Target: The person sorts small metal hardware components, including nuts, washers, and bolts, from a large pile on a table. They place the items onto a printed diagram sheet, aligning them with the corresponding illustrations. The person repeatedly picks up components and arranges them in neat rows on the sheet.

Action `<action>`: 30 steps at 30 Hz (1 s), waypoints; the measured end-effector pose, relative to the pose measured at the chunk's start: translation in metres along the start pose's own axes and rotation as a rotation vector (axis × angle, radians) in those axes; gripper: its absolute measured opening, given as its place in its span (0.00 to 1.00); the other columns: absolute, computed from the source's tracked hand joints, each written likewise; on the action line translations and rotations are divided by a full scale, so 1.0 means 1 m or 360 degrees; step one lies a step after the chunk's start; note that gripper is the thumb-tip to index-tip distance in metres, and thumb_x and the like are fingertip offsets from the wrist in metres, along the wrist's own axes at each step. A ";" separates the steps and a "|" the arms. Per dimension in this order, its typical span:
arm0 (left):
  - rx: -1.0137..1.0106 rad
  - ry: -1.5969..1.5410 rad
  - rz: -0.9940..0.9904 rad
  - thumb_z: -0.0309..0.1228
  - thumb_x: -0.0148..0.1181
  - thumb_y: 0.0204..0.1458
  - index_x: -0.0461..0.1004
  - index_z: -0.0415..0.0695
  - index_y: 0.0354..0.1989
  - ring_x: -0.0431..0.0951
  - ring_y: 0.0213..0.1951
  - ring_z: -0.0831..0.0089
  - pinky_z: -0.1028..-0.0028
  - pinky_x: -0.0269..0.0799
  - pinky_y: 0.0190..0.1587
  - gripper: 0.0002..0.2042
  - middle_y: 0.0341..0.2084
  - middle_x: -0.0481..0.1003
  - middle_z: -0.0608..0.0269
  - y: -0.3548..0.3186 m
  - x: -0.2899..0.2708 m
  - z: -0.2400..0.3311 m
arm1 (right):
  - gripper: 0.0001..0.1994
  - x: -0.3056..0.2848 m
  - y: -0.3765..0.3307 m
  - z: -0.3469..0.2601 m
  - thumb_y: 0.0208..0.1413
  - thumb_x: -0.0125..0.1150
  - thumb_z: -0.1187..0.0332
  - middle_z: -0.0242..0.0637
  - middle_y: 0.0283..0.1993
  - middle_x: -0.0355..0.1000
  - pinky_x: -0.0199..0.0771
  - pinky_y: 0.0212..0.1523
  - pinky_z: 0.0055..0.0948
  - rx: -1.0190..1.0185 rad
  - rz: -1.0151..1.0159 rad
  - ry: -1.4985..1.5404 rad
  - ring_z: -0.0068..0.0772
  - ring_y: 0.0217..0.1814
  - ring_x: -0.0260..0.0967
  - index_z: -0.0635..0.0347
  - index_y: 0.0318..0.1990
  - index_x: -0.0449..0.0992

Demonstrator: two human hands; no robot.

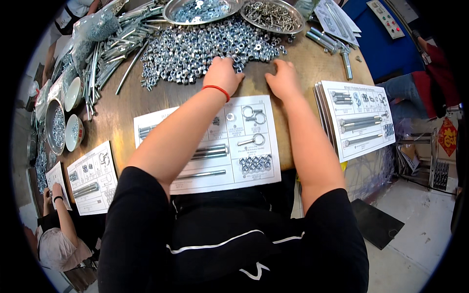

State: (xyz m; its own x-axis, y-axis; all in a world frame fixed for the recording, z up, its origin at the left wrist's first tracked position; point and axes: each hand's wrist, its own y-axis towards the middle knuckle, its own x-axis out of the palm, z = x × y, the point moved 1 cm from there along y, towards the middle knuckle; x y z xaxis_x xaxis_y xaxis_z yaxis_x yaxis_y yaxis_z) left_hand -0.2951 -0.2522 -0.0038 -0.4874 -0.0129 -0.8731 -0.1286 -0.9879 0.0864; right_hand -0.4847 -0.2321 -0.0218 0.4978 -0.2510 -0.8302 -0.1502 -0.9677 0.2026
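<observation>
Seemingly for easy reach, nuts lie toward twelve o'clock, left hand at their edge, grip unclear, right hand parted wide.

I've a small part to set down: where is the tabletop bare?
Bare tabletop shows between the metal rods and middle sheet. Smaller patches lie between the left hand and right hand, and between the right hand and thick bolts. Beyond the hands, the nut pile crowds the table.

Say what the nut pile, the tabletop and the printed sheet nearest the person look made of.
Nut pile: metal, probably plated steel, from its bright silvery glints. Tabletop: perhaps wood, patchy brown and worn-looking. Printed sheet: likely paper, matte white and flat; any coating is unclear.
</observation>
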 end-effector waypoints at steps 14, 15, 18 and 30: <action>0.0270 -0.0024 -0.0192 0.38 0.68 0.48 0.81 0.52 0.43 0.75 0.48 0.62 0.66 0.73 0.50 0.13 0.43 0.75 0.62 -0.020 -0.009 0.000 | 0.08 0.007 -0.023 -0.009 0.48 0.66 0.74 0.41 0.38 0.73 0.74 0.41 0.35 -0.0006 -0.0161 0.0616 0.43 0.40 0.73 0.61 0.38 0.79; 0.0245 -0.0033 -0.0209 0.38 0.68 0.48 0.81 0.52 0.43 0.74 0.49 0.62 0.66 0.73 0.50 0.13 0.42 0.75 0.62 -0.018 -0.009 0.002 | 0.07 0.004 -0.025 -0.009 0.48 0.66 0.74 0.41 0.38 0.74 0.74 0.40 0.35 -0.0023 -0.0151 0.0620 0.43 0.40 0.73 0.62 0.37 0.79; 0.0358 -0.0049 -0.0075 0.38 0.68 0.48 0.81 0.51 0.42 0.74 0.49 0.61 0.65 0.72 0.50 0.13 0.41 0.75 0.62 -0.018 -0.004 0.002 | 0.06 0.008 -0.019 0.001 0.49 0.66 0.72 0.42 0.40 0.74 0.74 0.42 0.35 -0.0067 0.0117 0.0473 0.44 0.41 0.73 0.63 0.35 0.79; 0.0608 -0.0171 -0.0126 0.32 0.67 0.49 0.82 0.43 0.39 0.77 0.43 0.56 0.62 0.73 0.48 0.10 0.36 0.77 0.56 -0.012 0.007 -0.005 | 0.08 0.011 0.007 0.003 0.50 0.67 0.67 0.42 0.37 0.75 0.74 0.42 0.39 -0.0184 0.0060 0.0209 0.45 0.41 0.74 0.59 0.36 0.80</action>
State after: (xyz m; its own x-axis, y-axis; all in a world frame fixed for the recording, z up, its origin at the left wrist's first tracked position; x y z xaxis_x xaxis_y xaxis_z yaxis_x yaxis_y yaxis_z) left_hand -0.2925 -0.2416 -0.0136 -0.5479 0.0974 -0.8308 -0.4715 -0.8564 0.2105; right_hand -0.4829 -0.2416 -0.0307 0.6019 -0.2808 -0.7476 -0.0754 -0.9519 0.2969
